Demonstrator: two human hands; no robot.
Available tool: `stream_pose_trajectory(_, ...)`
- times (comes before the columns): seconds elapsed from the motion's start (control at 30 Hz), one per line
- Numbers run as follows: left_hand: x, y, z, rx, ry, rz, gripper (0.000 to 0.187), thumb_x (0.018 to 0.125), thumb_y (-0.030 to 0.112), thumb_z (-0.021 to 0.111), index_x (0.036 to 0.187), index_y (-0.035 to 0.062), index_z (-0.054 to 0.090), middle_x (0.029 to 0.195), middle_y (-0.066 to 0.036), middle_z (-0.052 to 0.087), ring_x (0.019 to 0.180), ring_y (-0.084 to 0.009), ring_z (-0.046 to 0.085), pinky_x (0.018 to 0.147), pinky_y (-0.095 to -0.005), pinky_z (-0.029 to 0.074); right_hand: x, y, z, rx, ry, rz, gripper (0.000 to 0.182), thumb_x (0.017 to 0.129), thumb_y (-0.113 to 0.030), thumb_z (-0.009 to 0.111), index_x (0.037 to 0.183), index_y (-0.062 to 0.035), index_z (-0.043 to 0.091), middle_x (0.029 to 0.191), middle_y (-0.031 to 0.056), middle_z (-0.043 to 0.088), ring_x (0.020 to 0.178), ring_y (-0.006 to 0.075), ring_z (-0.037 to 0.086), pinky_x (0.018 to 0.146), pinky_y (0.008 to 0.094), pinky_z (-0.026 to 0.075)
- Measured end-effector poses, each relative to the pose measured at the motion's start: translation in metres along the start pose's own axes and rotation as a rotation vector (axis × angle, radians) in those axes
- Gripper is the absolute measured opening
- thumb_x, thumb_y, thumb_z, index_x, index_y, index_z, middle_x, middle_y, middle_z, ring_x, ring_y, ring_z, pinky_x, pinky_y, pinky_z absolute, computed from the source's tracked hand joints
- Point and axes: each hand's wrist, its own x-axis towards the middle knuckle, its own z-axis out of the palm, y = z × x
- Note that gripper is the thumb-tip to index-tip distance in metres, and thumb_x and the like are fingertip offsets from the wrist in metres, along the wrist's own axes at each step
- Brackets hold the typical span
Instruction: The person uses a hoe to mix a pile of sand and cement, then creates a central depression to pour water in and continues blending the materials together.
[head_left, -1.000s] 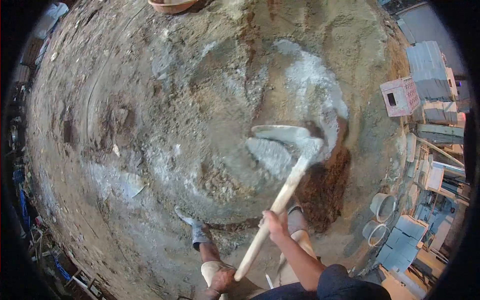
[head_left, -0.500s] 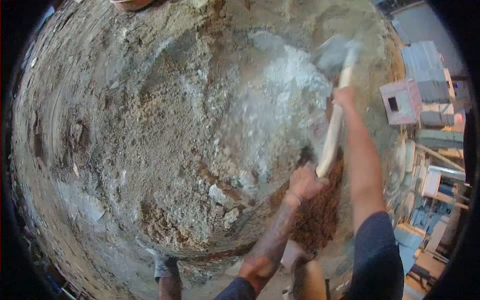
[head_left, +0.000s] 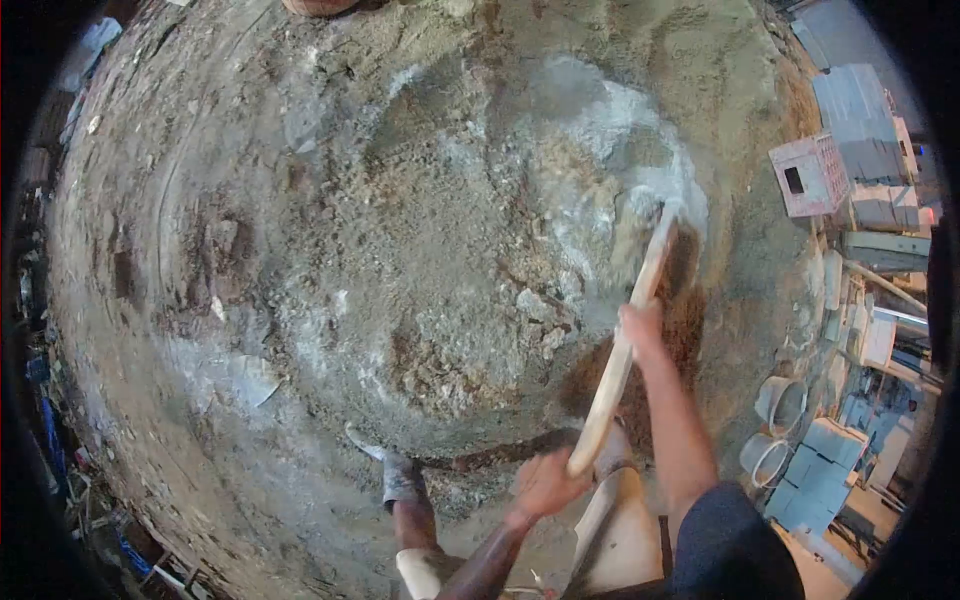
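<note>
Right hand [head_left: 641, 325] extended, fingers clenched mid-handle [head_left: 625, 355]; left hand [head_left: 545, 485] grasps the handle end, blade buried in the sand-cement pile [head_left: 450, 230].

Bare forearms on both sides — the right arm [head_left: 672, 420] wears a dark blue short sleeve [head_left: 725, 545]. Light, dusty trousers [head_left: 625, 530] rolled at the knee; grey boots [head_left: 400, 478] — caked with dust.

dirt ground [head_left: 150, 330], sand-and-cement heap [head_left: 470, 250] on it, buckets [head_left: 775, 430] at edge
</note>
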Motion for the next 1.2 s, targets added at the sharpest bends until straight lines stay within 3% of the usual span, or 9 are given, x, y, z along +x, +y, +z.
stream_pose_trajectory(0.07,-0.058,-0.038,0.010,0.063,-0.067,-0.030,0.045,0.063,0.039,0.066,0.094,0.0070,0.060,0.074,-0.020,0.060,0.072,-0.0377,0.059,0.065,-0.0449,0.046,-0.086,-0.009,-0.002,0.104,-0.110,0.064,0.069,0.074,-0.012,0.059,0.127,0.0107,0.020,0.122,0.0292,0.040,0.107,0.0348,0.049,0.088,0.0376,0.041)
stream_pose_trajectory(0.27,-0.120,-0.046,0.045,0.029,-0.130,-0.169,0.047,0.062,0.040,0.066,0.097,0.0094,0.062,0.076,-0.018,0.062,0.073,-0.0353,0.060,0.066,-0.0428,0.047,-0.158,-0.001,-0.019,0.055,-0.079,0.024,0.064,0.071,-0.014,0.059,0.120,0.0102,0.027,0.110,0.0257,0.043,0.099,0.0345,0.049,0.089,0.0402,0.037)
stream_pose_trajectory(0.43,0.067,0.048,0.057,0.194,0.155,0.054,0.042,0.060,0.039,0.068,0.088,0.0089,0.062,0.070,-0.015,0.062,0.063,-0.0344,0.060,0.057,-0.0430,0.046,-0.002,-0.103,-0.062,0.202,-0.016,-0.201,0.064,0.077,-0.020,0.062,0.123,0.0092,0.028,0.108,0.0244,0.048,0.093,0.0273,0.053,0.078,0.0387,0.044)
stream_pose_trajectory(0.6,0.338,0.148,-0.005,0.337,0.508,0.319,0.019,0.073,0.025,0.063,0.076,0.0082,0.055,0.055,-0.005,0.054,0.049,-0.0179,0.055,0.044,-0.0338,0.044,0.274,-0.198,-0.049,-0.161,0.161,-0.574,0.071,0.071,-0.026,0.059,0.123,0.0113,0.027,0.107,0.0307,0.052,0.097,0.0399,0.054,0.085,0.0394,0.044)
stream_pose_trajectory(0.73,0.434,0.142,0.021,0.605,0.436,0.200,0.008,0.079,0.016,0.053,0.077,0.0090,0.056,0.057,-0.004,0.054,0.055,-0.0151,0.057,0.049,-0.0319,0.047,0.371,-0.172,-0.003,-0.467,0.166,-0.366,0.069,0.074,-0.031,0.059,0.120,0.0119,0.031,0.109,0.0294,0.052,0.100,0.0392,0.053,0.088,0.0397,0.042)
stream_pose_trajectory(0.87,0.368,0.102,0.034,0.387,0.259,0.086,0.026,0.067,0.024,0.068,0.083,0.0047,0.062,0.065,-0.013,0.061,0.060,-0.0273,0.062,0.053,-0.0348,0.049,0.320,-0.099,0.024,-0.642,0.228,-0.287,0.058,0.078,-0.020,0.048,0.123,0.0104,0.028,0.108,0.0279,0.053,0.096,0.0373,0.056,0.083,0.0412,0.045)
stream_pose_trajectory(0.97,0.278,0.083,0.002,0.476,0.416,0.208,0.024,0.068,0.025,0.067,0.079,0.0049,0.059,0.062,-0.012,0.060,0.059,-0.0285,0.061,0.049,-0.0373,0.046,0.250,-0.089,0.034,-0.982,-0.272,-0.289,0.054,0.079,-0.021,0.050,0.122,0.0085,0.035,0.113,0.0280,0.050,0.101,0.0366,0.053,0.086,0.0403,0.043)
stream_pose_trajectory(1.0,0.248,0.065,-0.003,0.534,0.658,0.368,0.023,0.069,0.024,0.066,0.077,0.0046,0.058,0.061,-0.012,0.059,0.057,-0.0290,0.060,0.048,-0.0384,0.046,0.225,-0.085,0.042,-0.935,-0.286,-0.244,0.055,0.078,-0.020,0.052,0.122,0.0078,0.035,0.113,0.0284,0.049,0.102,0.0368,0.053,0.087,0.0401,0.043)
stream_pose_trajectory(1.2,0.051,0.034,-0.019,0.501,0.344,0.025,0.013,0.071,0.018,0.059,0.072,0.0059,0.055,0.058,-0.011,0.057,0.053,-0.0302,0.058,0.047,-0.0419,0.046,0.010,-0.012,0.042,-0.208,-0.184,-0.131,0.079,0.073,-0.017,0.057,0.132,0.0079,0.011,0.119,0.0321,0.042,0.104,0.0376,0.051,0.089,0.0394,0.041)
